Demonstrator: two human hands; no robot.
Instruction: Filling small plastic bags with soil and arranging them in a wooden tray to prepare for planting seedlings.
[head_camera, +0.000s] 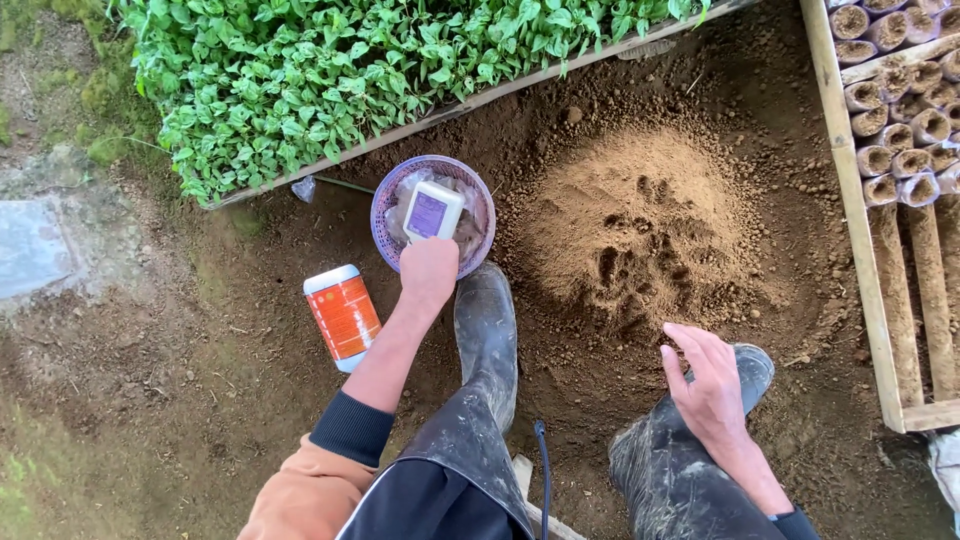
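right hand (708, 385) rests spread on the knee, holding nothing. left hand (428, 272) grips the near rim of the purple basket (388, 205) on the soil beside the mound (640, 235); tilting risks spilling the white packet (432, 211).

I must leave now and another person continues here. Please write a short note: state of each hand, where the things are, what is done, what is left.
Left hand: on the near rim of the purple basket, at the white packet lying inside; I cannot tell if it grips.
Right hand: open, empty, resting over the right boot.
Orange-and-white container: lying on the ground left of the basket.
Soil heap: ahead, with finger marks.
Done: some soil-filled pots stand in the wooden frame at right.
Left: most of that frame looks unfilled.
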